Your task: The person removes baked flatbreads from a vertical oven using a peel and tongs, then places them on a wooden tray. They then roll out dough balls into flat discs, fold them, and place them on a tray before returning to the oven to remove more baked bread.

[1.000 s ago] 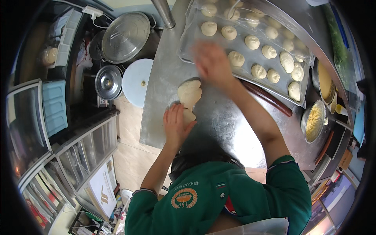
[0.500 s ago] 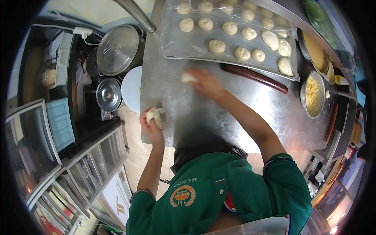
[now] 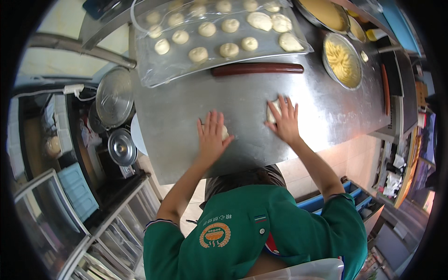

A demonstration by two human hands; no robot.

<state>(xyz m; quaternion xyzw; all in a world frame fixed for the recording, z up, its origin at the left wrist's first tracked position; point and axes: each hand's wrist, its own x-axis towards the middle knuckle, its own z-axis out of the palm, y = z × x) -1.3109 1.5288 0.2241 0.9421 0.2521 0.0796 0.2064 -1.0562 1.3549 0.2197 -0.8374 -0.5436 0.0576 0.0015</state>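
Observation:
Both my hands lie flat on dough pieces on the metal table (image 3: 182, 158). My left hand (image 3: 212, 137) is open, palm down, and mostly covers one pale dough piece (image 3: 225, 132), which shows beside the thumb. To the right, my right hand (image 3: 284, 120) presses with spread fingers on another dough piece (image 3: 271, 113), whose left side shows. Beyond the hands a dark red-brown rolling pin (image 3: 256, 68) lies along the front of a tray (image 3: 177, 74). Several round dough balls (image 3: 198, 54) sit in that tray, partly under clear plastic film.
At the right stands a metal bowl (image 3: 353, 84) of yellow filling. Behind it is a round pan (image 3: 326, 14) of tan contents. A brown stick (image 3: 385, 88) lies near the table's right end. Lidded pots (image 3: 122, 147) and a light blue box (image 3: 77, 191) stand left.
My left hand has come from the table's left edge, where it held dough, onto the tabletop. My right hand is now farther right, flat on its dough. The view has turned.

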